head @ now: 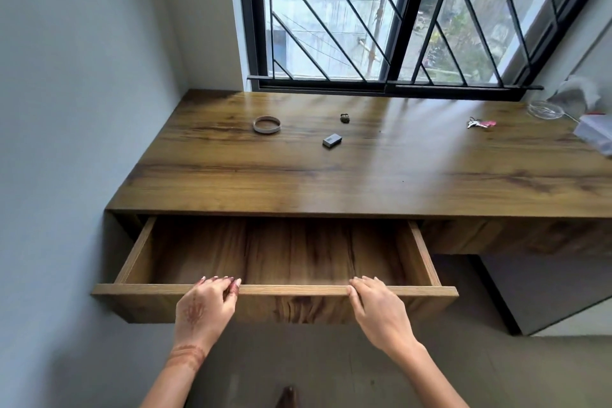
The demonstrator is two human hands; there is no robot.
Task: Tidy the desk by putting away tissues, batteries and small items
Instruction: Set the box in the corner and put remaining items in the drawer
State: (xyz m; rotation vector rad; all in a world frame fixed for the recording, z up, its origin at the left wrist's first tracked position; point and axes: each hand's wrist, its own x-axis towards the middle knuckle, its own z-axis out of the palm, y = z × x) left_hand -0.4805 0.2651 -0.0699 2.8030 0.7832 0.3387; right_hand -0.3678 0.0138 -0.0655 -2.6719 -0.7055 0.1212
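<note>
Both hands, left hand [203,305] and right hand [377,308], gripping open drawer [291,290] front edge.

The small dark lump [344,117] near the window is too small to identify, and the flat grey block [331,140] beside it shows no readable marking. At the right edge, a white packet [594,134] is cut off by the frame, and the glass dish [544,109] and crumpled pale thing [578,93] behind it are blurred. The drawer's [424,252] back part is hidden under the surface [331,175].
</note>
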